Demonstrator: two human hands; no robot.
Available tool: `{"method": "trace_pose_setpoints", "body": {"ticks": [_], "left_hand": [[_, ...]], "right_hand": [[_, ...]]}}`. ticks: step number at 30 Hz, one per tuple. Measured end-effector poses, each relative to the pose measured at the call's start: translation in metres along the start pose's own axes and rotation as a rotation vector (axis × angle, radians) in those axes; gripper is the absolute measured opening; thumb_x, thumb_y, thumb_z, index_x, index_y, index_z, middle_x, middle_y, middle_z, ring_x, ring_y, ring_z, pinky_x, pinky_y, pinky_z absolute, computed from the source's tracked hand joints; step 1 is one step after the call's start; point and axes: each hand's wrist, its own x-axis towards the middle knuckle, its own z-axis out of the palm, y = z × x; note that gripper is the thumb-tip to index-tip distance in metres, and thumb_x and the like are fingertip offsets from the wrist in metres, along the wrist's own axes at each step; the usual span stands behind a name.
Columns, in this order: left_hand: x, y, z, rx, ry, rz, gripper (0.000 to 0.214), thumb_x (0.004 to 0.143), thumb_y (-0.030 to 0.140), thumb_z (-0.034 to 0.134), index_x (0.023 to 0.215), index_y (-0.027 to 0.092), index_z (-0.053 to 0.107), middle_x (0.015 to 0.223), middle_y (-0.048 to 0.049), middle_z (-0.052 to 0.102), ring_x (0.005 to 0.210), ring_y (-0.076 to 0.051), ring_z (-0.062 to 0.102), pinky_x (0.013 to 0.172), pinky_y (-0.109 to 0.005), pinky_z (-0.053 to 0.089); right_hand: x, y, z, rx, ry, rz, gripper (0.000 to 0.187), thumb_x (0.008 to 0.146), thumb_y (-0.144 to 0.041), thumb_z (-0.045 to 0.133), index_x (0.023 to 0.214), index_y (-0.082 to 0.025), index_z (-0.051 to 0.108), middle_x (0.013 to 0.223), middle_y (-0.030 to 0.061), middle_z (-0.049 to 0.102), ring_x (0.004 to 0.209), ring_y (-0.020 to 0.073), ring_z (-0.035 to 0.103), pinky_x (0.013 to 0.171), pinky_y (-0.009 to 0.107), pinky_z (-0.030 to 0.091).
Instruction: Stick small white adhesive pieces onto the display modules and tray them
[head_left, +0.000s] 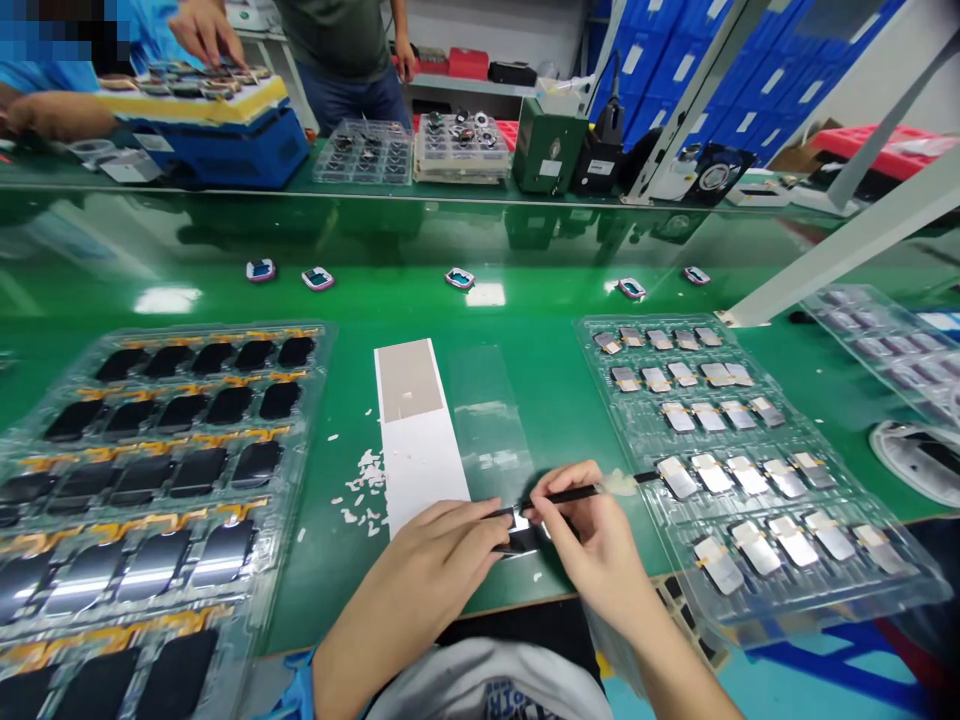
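My left hand [450, 545] is closed on a small dark screen panel [523, 540] at the table's front, its fingertips on the panel's left side. My right hand [592, 530] grips slim black tweezers [574, 494], with the tip down at the panel's upper edge. A pale wrapping shows near the back end of the tweezers. Just beyond my left hand lies a white sheet [420, 460] with a beige-grey section [409, 385] on its far part. Beside it is a clear plastic sheet [487, 420]. Fingers partly hide the panel.
At left, a clear tray [319, 420] holds rows of black screens. Another clear tray [645, 450] at right holds silver-backed screens. White scraps [367, 480] litter the green table. Several small pink-edged frames [460, 279] lie farther back. A person's hand [206, 35] works across the bench.
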Motion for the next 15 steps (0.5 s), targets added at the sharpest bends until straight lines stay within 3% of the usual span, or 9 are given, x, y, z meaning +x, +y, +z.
{"method": "trace_pose_setpoints", "body": {"ticks": [15], "left_hand": [[0.0003,-0.0007,0.0037,-0.044,-0.019,-0.055,0.02,0.1,0.011,0.042,0.111,0.019,0.057,0.108,-0.0085,0.076,0.1,-0.022,0.072,0.082,-0.038,0.059]], "right_hand": [[0.0045,-0.0047,0.0052,0.039,0.106,0.066,0.022,0.086,-0.034,0.073,0.085,-0.021,0.056,0.078,-0.002,0.06,0.06,0.0127,0.071,0.058,0.023,0.061]]}}
